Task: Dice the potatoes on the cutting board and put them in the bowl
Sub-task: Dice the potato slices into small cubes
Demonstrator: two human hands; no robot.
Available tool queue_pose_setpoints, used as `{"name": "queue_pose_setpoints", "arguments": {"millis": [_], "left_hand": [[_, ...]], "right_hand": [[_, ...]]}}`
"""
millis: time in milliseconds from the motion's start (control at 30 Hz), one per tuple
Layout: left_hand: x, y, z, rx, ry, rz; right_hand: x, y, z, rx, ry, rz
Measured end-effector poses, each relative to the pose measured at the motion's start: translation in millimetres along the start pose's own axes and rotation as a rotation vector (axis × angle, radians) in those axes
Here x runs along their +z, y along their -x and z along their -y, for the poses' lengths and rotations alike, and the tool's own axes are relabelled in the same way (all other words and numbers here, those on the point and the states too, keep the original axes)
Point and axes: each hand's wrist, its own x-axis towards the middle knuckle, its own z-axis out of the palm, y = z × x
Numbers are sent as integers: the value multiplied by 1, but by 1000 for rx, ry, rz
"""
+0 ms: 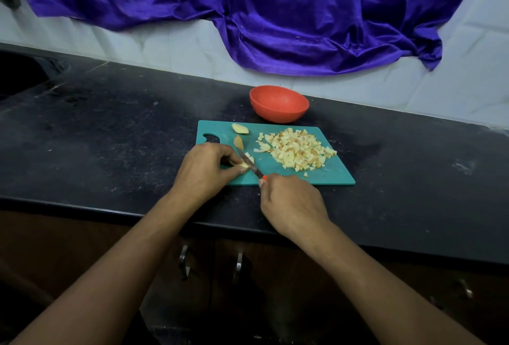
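Pinches a potato piece with the left grip at the near-left of the teal cutting board. Holds a knife in the right grip, fingers curled round the orange handle, blade across the piece. Beside it: diced potato pile on the board's right half, two wedges at far-left. Beyond the board, red bowl on the black table.

Forearms bare to frame edge; left hand, right hand bare.
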Motion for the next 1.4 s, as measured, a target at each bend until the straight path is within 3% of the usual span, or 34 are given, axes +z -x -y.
{"name": "queue_pose_setpoints", "arguments": {"millis": [433,633,767,1133,1400], "left_hand": [[-1,-2,5,32,46,-5],[-2,2,6,54,39,16],[-4,3,6,32,39,23],[-5,3,5,22,49,-22],[-4,2,7,27,78,-17]], "right_hand": [[2,-4,9,-16,117,34],[0,-9,0,97,-60,65],[-1,-4,-2,66,-112,35],[4,4,4,-17,11,-38],[3,1,9,-42,130,7]]}}
